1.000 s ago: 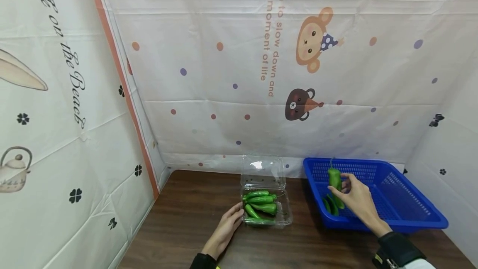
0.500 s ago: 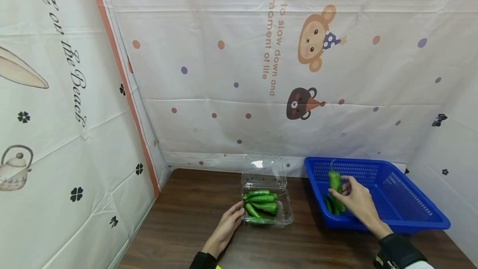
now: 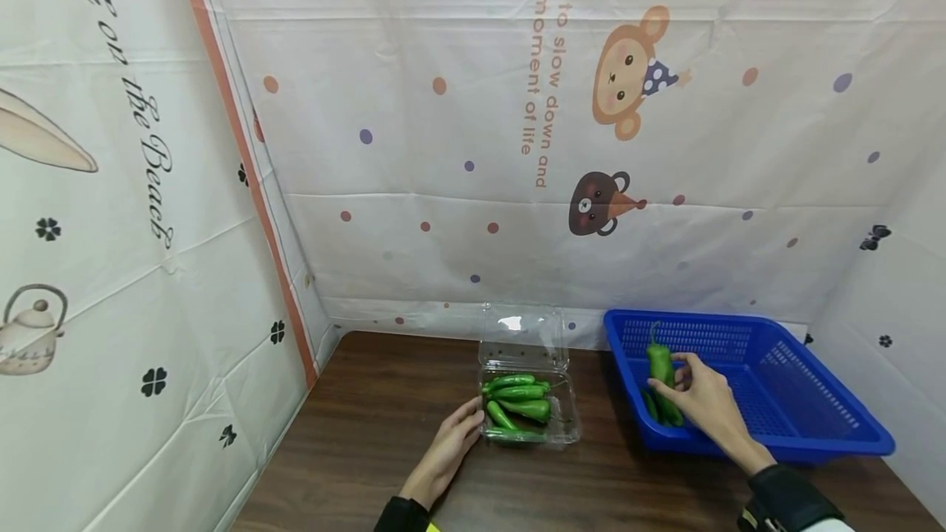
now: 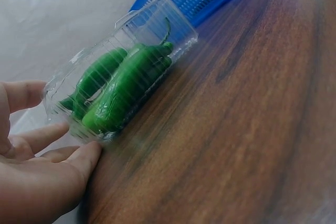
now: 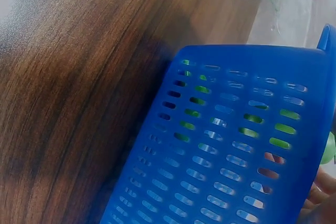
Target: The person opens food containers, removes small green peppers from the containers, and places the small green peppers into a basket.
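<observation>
Head view: the green pepper (image 3: 660,362) stands roughly upright, stem uppermost, at the left end of the blue basket (image 3: 842,388), pinched between thumb and fingers of the right hand (image 3: 708,405); whether its lower end touches the loose peppers (image 3: 650,406) there is unclear. It is probably light, firm yet bruisable, with slick skin; its broad body likely offers a surer hold than the thin stem. Farther left on the worktop (image 3: 369,409), the left hand (image 3: 449,440), fingers apart, touches a clear container (image 3: 562,394), presumably thin and flexible, holding packed peppers (image 3: 516,392).
</observation>
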`<state>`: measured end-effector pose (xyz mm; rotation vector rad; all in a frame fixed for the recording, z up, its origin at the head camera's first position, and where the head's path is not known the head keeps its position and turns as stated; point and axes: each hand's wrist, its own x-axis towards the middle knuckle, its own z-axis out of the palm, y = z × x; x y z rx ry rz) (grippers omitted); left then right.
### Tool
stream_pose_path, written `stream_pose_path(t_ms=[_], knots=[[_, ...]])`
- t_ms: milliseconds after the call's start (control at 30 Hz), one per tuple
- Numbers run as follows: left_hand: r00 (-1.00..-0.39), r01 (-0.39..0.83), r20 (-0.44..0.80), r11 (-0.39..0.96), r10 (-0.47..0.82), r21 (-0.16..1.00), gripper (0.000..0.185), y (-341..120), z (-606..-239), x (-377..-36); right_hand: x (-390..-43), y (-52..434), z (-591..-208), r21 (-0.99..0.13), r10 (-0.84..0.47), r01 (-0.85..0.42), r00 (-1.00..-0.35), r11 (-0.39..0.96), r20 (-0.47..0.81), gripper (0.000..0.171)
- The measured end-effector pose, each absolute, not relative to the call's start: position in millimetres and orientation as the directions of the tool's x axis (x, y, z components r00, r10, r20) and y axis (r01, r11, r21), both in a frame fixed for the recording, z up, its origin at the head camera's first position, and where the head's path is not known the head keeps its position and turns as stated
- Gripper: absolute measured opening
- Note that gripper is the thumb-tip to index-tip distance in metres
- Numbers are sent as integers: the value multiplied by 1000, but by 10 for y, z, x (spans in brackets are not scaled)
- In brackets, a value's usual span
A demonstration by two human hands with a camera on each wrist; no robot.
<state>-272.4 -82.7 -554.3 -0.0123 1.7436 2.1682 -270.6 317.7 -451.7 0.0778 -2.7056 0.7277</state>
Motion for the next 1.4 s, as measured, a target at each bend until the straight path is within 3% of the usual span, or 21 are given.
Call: stream_pose_path(t_ms=[800,1400], knots=[[-936,-279,-226,-178,269,944,66,-814,-5552,-2720,-2714,3228,-4612,-439,-17,-168,-945,883,328,56],[-936,-275,-222,-176,273,945,69,-836,-5553,-2712,-2725,3205,-4608,-440,-48,-150,-971,885,235,56]])
